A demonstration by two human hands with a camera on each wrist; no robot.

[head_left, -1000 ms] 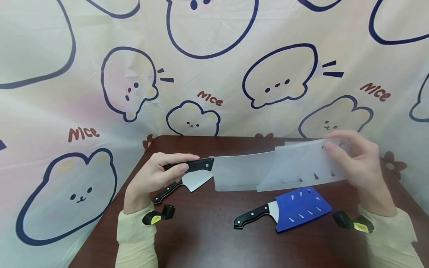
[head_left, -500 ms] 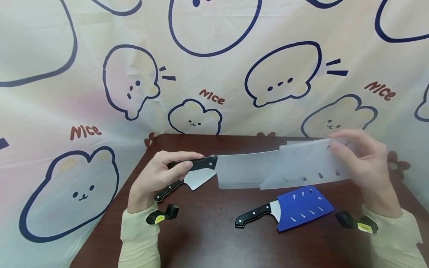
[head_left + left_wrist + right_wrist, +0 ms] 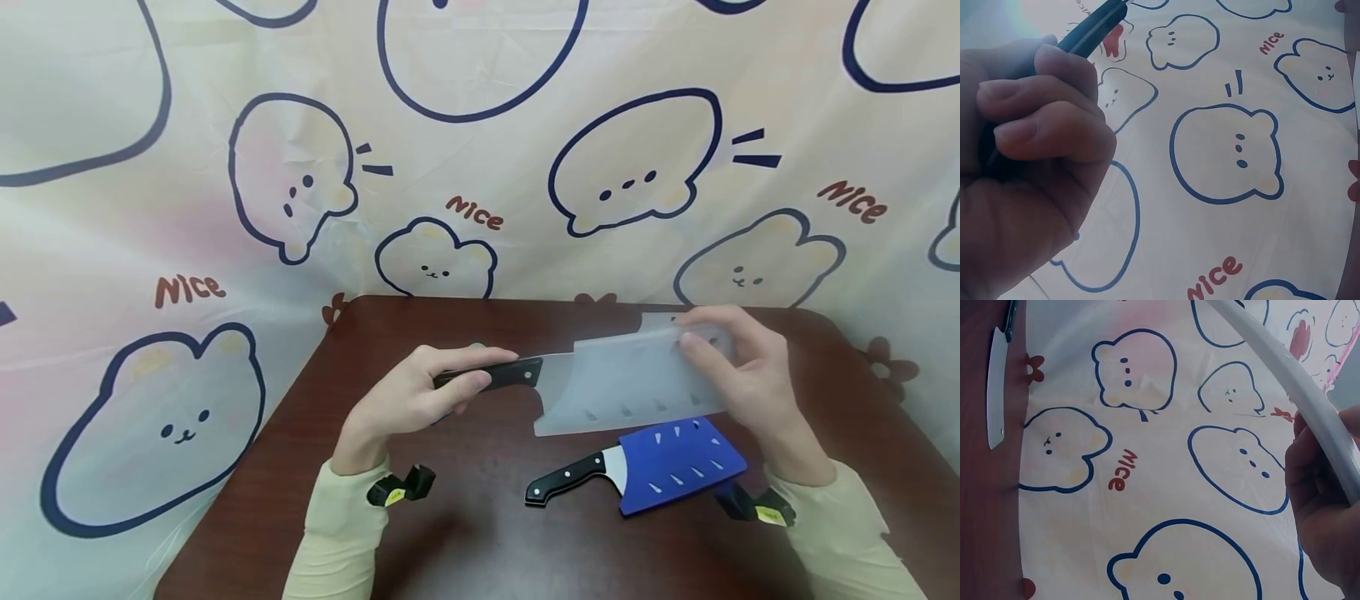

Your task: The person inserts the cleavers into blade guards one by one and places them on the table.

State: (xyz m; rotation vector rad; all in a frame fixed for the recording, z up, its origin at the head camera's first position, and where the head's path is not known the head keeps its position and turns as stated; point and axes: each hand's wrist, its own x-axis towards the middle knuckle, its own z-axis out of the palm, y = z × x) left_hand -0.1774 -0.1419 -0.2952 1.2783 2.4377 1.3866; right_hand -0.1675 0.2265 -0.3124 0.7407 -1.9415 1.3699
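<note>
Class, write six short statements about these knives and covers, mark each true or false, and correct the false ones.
1. The left grip holds a black handle. True.
2. The right grip pinches the white cover. True.
3. A knife in a blue cover lies on the table. True.
4. The white cover lies flat on the table. False: it is held up above it.
5. The blue-covered knife has a white handle. False: its handle is black.
6. Every knife is covered. False: the right wrist view shows a bare blade.
</note>
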